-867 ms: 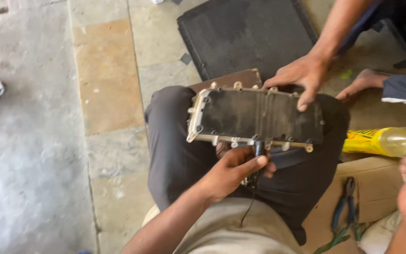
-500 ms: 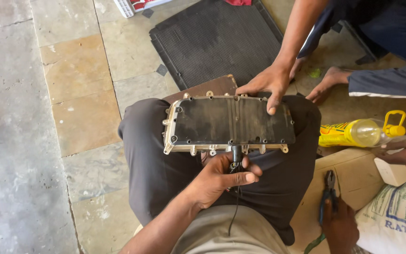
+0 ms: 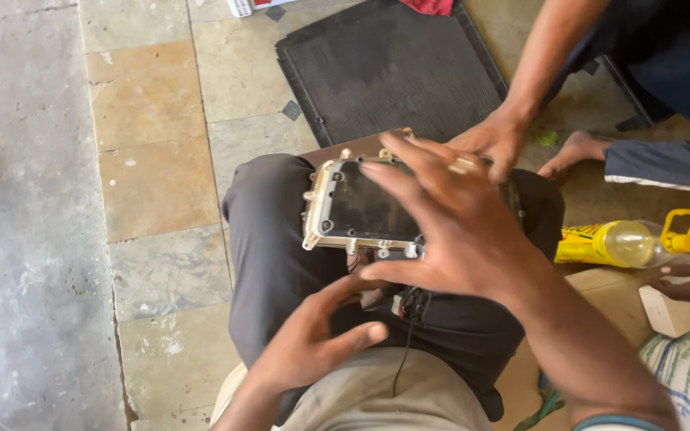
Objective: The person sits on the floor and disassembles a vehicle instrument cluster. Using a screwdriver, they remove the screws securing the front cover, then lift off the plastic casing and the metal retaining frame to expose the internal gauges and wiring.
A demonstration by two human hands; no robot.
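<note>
The right hand (image 3: 457, 231), absent a moment ago, now hovers with fingers spread over the flat dark rectangular metal-rimmed cover plate (image 3: 361, 209) resting across the lap, while the left hand (image 3: 313, 339), fingers loosely open, has slipped back from its lower edge.
</note>
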